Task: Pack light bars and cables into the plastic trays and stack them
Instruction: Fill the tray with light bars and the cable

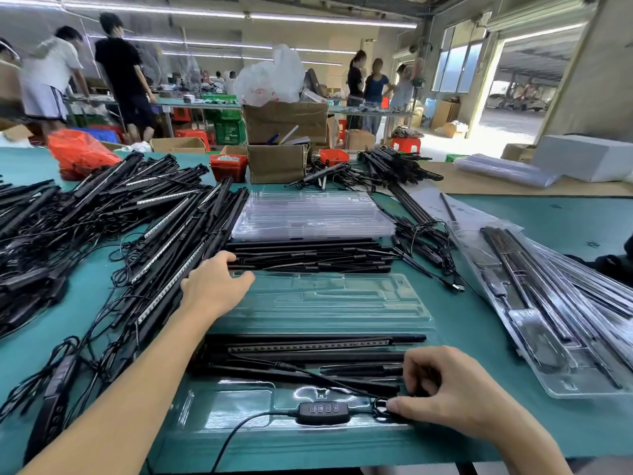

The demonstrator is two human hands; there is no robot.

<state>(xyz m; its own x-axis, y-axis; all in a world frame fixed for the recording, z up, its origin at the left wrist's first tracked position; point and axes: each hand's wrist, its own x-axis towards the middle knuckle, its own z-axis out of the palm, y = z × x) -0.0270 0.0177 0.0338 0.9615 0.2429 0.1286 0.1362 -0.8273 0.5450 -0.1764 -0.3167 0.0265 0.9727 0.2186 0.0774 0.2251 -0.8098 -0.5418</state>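
A clear plastic tray [342, 299] lies in front of me on the green table. Its near half holds several black light bars [308, 349] and a black inline controller [322, 412] with its cable. My right hand [455, 399] pinches the coiled cable [381, 407] down at the tray's near right, beside the controller. My left hand [215, 289] reaches past the tray's far left corner, its fingers curled over the left ends of a loose bundle of light bars [308, 258] and its thumb spread below them.
A stack of empty clear trays [308, 214] lies behind the bundle. Tangled heaps of light bars and cables [137, 217] cover the left side. Packed trays [548, 320] lean at the right. Cardboard boxes [277, 162] stand at the back, with people beyond them.
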